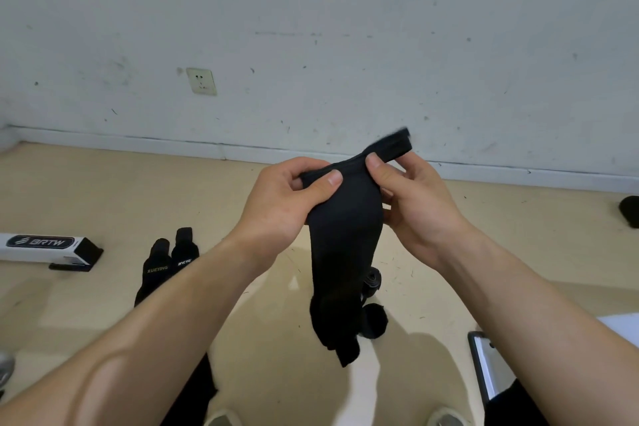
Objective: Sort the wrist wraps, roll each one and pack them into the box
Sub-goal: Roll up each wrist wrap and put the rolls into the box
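Above the floor (103, 183), left hand (287, 204) and right hand (411, 197) pinch a wrist wrap (345, 235) (its dangling tail could skew any roll).

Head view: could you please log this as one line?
left hand: pinches wrist wrap; right hand: pinches it; state: hanging unrolled; box: on floor

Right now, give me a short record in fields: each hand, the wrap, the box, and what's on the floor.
left hand: pinches the held wrap at its top edge
right hand: pinches the same edge, further right
held wrap: black, unrolled, hanging down
box: white, on the floor, far left
flat wraps: two, beside the box
rolled wraps: on the floor behind the held wrap
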